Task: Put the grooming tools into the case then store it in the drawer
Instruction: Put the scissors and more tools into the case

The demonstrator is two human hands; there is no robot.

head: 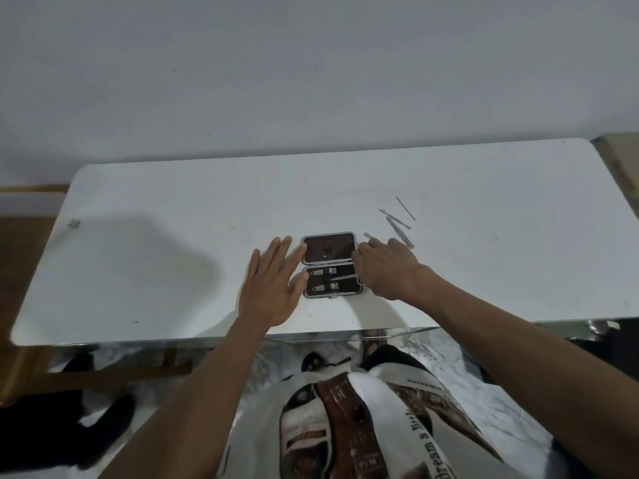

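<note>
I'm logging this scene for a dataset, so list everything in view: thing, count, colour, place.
table: 1, white, across the middle of the view
case: 1, dark brown inside with grey rim, open flat at the table's centre
clippers: 2, silver, strapped in the case's near half
loose tools: about 4 thin ones, silver, on the table right of the case; exact count unclear
wall: 1, pale grey, behind the table
floor: marbled pale, below the table's near edge
left hand: 1, flat, fingers spread, at the case's left edge
right hand: 1, at the case's right edge, fingertips on a small silver tool; grip unclear
</note>
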